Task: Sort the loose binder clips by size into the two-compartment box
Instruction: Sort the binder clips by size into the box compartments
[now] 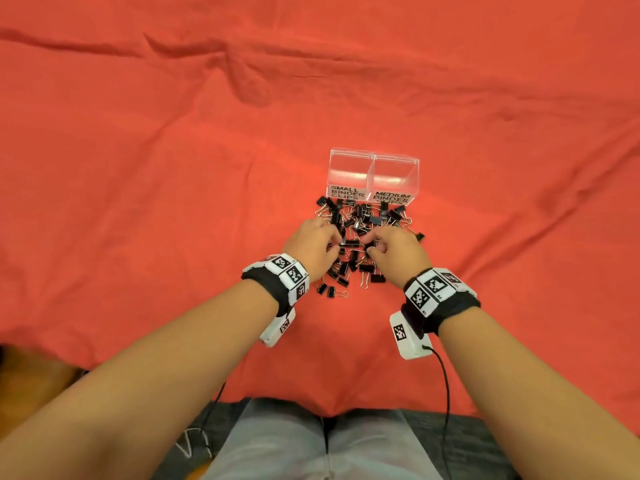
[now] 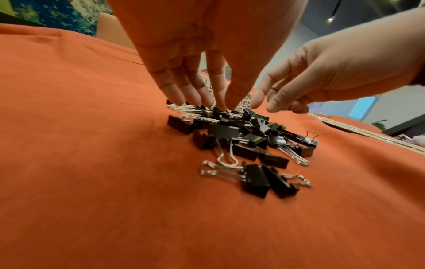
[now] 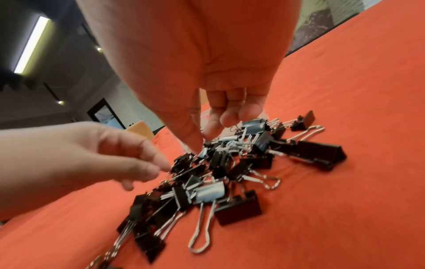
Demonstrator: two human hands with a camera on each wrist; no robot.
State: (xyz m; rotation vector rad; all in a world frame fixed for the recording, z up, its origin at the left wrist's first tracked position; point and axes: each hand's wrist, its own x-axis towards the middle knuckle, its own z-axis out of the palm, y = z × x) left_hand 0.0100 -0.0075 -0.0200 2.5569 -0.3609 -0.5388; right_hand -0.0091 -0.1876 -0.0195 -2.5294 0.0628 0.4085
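matt cloth (image 1: 173, 168), clear glossy box (image 1: 373, 174)

Both hands (image 3: 202, 138) (image 3: 128, 163) reach into binder clips (image 3: 220, 174) on red cloth (image 3: 345, 218).

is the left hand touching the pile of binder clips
Touching. In the left wrist view the left hand's fingertips press down into the top of the binder clip pile.
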